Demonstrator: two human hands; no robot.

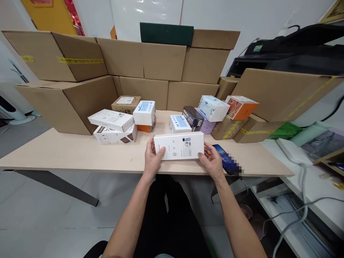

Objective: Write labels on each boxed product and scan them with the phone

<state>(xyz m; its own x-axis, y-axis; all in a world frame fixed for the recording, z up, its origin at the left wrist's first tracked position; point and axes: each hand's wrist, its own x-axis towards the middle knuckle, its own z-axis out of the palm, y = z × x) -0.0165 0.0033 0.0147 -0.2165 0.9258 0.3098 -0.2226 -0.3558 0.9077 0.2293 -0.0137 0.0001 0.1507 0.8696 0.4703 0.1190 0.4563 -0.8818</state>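
Observation:
A flat white box (pixel 176 148) with a printed label is held up near the table's front edge, tilted toward me. My left hand (pixel 153 154) grips its left end, thumb across the face. At the right end, my right hand (pixel 211 159) pinches the lower corner with the thumb in front. Just behind it sits a small white packet with a blue label (pixel 179 123), beside a dark brown box (pixel 192 118). To the left, a white box (pixel 111 119) lies on another white box (pixel 115 135). A phone (pixel 227 159) lies right of my right hand.
Large cardboard boxes (pixel 156 61) wall off the back of the table (pixel 67 154). A white tissue pack (pixel 144 113) rests on an orange box at left. Stacked at right are a floral tissue pack (pixel 213 108) and an orange box (pixel 242 107). A black printer (pixel 285 53) stands behind.

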